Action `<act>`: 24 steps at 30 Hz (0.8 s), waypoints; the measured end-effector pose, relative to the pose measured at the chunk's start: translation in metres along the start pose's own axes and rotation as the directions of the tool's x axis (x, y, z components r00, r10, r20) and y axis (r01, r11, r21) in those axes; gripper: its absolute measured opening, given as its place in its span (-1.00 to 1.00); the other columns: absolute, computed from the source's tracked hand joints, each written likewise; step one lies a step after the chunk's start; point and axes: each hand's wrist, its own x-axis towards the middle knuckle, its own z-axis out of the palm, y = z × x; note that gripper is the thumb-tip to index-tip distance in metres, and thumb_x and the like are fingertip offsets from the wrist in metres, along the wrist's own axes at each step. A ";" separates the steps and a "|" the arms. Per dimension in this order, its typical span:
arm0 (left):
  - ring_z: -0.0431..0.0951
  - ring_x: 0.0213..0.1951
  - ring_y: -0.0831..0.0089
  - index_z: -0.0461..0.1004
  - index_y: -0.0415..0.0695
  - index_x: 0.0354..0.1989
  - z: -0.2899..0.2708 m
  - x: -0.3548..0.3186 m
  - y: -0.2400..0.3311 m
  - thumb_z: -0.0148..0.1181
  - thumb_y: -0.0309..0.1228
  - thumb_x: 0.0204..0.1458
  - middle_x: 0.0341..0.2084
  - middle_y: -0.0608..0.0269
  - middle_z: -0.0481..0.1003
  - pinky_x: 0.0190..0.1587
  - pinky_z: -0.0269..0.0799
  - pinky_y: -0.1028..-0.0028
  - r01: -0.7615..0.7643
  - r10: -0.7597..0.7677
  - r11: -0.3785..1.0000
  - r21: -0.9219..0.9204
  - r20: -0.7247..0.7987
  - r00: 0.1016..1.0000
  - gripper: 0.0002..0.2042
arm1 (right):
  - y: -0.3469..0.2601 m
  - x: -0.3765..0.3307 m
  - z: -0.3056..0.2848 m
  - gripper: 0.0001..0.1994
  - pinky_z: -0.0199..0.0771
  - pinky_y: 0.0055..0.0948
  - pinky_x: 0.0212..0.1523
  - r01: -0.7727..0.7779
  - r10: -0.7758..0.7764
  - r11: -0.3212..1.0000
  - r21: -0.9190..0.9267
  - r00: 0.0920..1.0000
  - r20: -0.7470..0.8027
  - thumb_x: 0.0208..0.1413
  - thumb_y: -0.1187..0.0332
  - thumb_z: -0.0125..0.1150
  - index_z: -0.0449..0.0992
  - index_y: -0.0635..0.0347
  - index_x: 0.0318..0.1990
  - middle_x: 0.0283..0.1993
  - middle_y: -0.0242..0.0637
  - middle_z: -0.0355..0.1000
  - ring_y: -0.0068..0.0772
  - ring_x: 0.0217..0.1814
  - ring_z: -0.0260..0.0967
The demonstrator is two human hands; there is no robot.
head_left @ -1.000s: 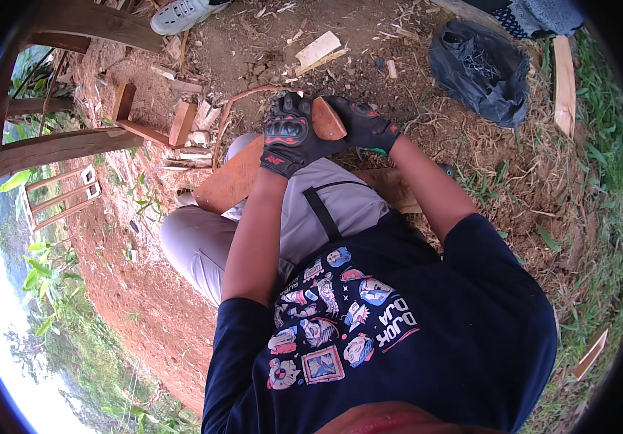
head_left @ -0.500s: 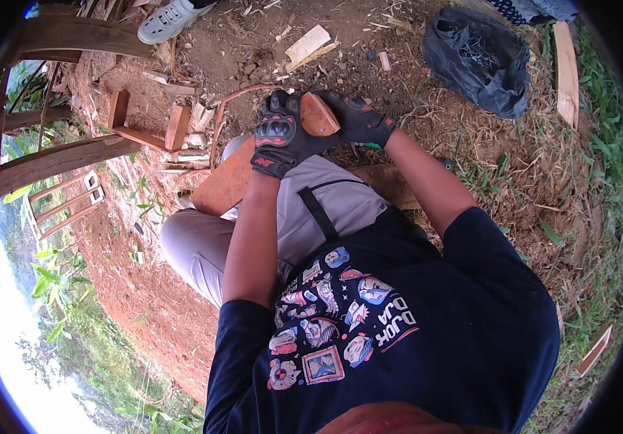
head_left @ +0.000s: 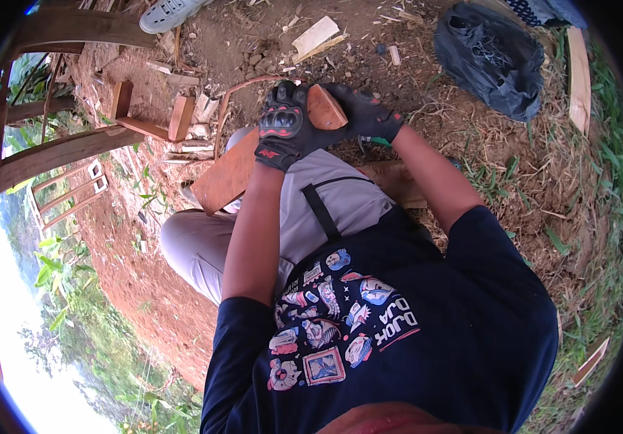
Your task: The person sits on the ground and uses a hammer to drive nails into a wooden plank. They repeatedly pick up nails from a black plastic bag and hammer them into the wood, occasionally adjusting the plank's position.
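A reddish wooden board lies across my lap, running from the lower left up to my hands. My left hand, in a black glove with red marks, grips the board near its upper end. My right hand, in a black glove too, holds the board's top corner from the right. Something green shows just under the right wrist; what it is I cannot tell. I sit on bare red earth, in light grey trousers and a dark blue shirt.
A black bag lies on the ground at upper right. Wood offcuts are scattered on the dirt ahead. A small wooden frame and curved timber rails stand at left. A pale plank rests in the grass at right.
Both hands and the board stay together in the same grip. The view has shifted slightly, so everything sits a little lower in the picture.
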 end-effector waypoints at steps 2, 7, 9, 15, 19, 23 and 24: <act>0.53 0.16 -0.19 0.49 -0.21 0.27 0.003 0.004 0.000 0.62 0.19 -0.29 0.09 -0.24 0.50 0.20 0.53 -0.06 -0.014 0.014 1.000 0.015 0.014 1.000 -0.03 | 0.006 -0.001 0.000 -0.05 0.38 -0.13 0.50 0.017 -0.018 0.999 -0.028 1.000 -0.015 0.06 0.13 0.62 0.22 0.20 0.56 0.50 -0.03 0.37 0.02 0.51 0.39; 0.51 0.18 -0.22 0.47 -0.19 0.30 0.005 0.000 -0.003 0.61 0.18 -0.26 0.12 -0.28 0.48 0.22 0.50 -0.08 -0.011 0.011 1.000 -0.022 -0.014 1.000 -0.04 | 0.013 0.001 0.005 -0.04 0.37 -0.12 0.51 0.009 -0.011 0.999 -0.052 1.000 -0.025 0.06 0.11 0.62 0.22 0.22 0.56 0.49 -0.01 0.38 0.02 0.50 0.40; 0.49 0.20 -0.25 0.45 -0.18 0.32 0.004 0.001 -0.003 0.61 0.19 -0.26 0.15 -0.30 0.46 0.24 0.48 -0.10 -0.001 0.002 0.999 -0.039 0.027 1.000 -0.02 | 0.022 -0.001 0.013 -0.04 0.37 -0.11 0.50 0.057 -0.064 0.992 -0.112 0.996 -0.060 0.06 0.08 0.61 0.21 0.20 0.56 0.49 -0.03 0.37 0.05 0.50 0.39; 0.50 0.19 -0.19 0.43 -0.18 0.35 0.003 0.002 -0.001 0.63 0.16 -0.27 0.14 -0.22 0.47 0.24 0.46 -0.07 -0.013 0.013 1.000 0.002 0.059 0.998 0.00 | 0.026 0.002 0.014 -0.01 0.41 -0.12 0.48 0.063 -0.060 0.997 0.047 0.996 -0.070 0.02 0.03 0.65 0.23 0.21 0.53 0.46 0.00 0.38 0.05 0.49 0.40; 0.50 0.16 -0.17 0.43 -0.21 0.33 0.002 0.004 -0.003 0.65 0.13 -0.28 0.10 -0.17 0.48 0.24 0.45 -0.04 -0.046 0.046 0.999 0.007 0.087 0.995 0.00 | 0.024 0.000 0.014 -0.05 0.42 -0.12 0.48 0.103 -0.101 0.995 0.007 0.989 -0.109 0.02 0.02 0.66 0.29 0.21 0.49 0.42 0.02 0.41 0.05 0.46 0.42; 0.50 0.16 -0.17 0.41 -0.24 0.33 0.006 0.002 -0.007 0.66 0.10 -0.28 0.09 -0.18 0.48 0.24 0.43 -0.05 -0.072 0.073 0.997 -0.022 0.062 0.995 0.00 | 0.025 0.000 0.016 -0.02 0.36 -0.13 0.53 0.022 -0.016 0.995 0.100 0.998 -0.062 0.04 0.14 0.66 0.20 0.21 0.55 0.50 -0.04 0.34 -0.04 0.53 0.36; 0.50 0.16 -0.17 0.41 -0.24 0.34 0.007 0.001 -0.008 0.67 0.09 -0.28 0.09 -0.18 0.48 0.24 0.43 -0.05 -0.073 0.074 0.997 -0.025 0.058 0.996 0.00 | 0.025 0.000 0.016 -0.03 0.37 -0.13 0.52 0.016 -0.009 0.994 0.111 0.998 -0.057 0.04 0.14 0.66 0.21 0.21 0.55 0.49 -0.04 0.34 -0.04 0.53 0.36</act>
